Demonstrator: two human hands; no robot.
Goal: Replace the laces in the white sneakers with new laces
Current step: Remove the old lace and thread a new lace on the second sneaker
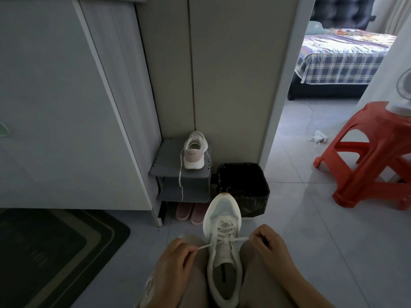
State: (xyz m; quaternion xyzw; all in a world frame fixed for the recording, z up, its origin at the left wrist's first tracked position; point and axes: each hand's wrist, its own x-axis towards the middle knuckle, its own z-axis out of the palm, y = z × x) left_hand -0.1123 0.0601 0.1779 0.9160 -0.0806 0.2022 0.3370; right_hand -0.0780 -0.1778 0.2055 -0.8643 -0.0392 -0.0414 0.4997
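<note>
Sneaker [222,254] toe at twelve, heel at six; left hand [175,257] at nine, right hand [264,241] at three, equally near, each pinching a lace end [240,239].

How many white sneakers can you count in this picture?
2. The near sneaker lies between the person's knees, left hand and right hand holding its lace; the far sneaker stands on the grey rack. Others may hide below.

Red stool [369,156], black bin [243,187], bed [338,61].
</note>
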